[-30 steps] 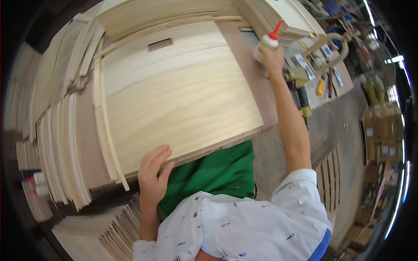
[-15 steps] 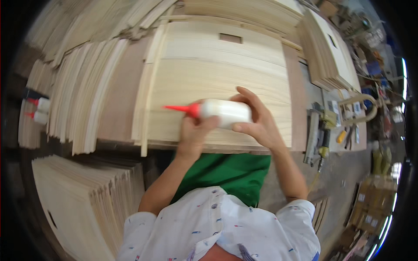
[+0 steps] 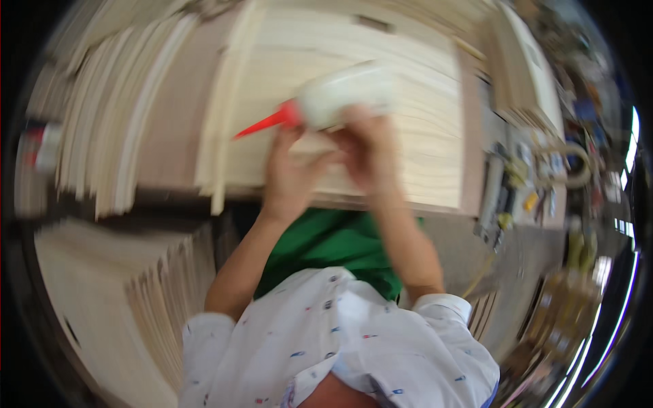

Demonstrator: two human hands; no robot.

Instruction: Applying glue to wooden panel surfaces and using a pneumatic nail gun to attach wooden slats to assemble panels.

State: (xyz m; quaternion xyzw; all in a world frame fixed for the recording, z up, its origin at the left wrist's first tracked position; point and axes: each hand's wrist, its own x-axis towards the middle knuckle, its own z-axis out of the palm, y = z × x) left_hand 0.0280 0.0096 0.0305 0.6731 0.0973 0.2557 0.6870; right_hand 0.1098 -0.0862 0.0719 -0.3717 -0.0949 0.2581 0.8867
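A white squeeze bottle (image 3: 343, 92) with a red cone nozzle (image 3: 265, 124) is held above the pale wooden panel (image 3: 422, 146). It lies tilted, its nozzle pointing left and slightly down toward me. My right hand (image 3: 371, 146) grips the bottle's body from the near side, its fingers blurred and partly hidden. Just below the red cap is my left hand (image 3: 294, 173), thumb apart from the fingers, fingertips at the cap. Whether they touch it is unclear. The panel has a rectangular slot (image 3: 374, 24) near its far edge and a narrow wood strip (image 3: 221, 146) along its left side.
Upright wooden boards (image 3: 112, 122) crowd the bench's left. Below them leans another stack of panels (image 3: 88, 279). More slotted panels (image 3: 520, 75) stand at the far right, near a tape-like ring (image 3: 578, 166) and air tool (image 3: 502, 187). Cardboard boxes (image 3: 561, 306) sit farther right.
The bottle has risen and tipped, its nozzle now lower than its base. My right hand has shifted from the base end to under the body. My left hand has loosened from the neck.
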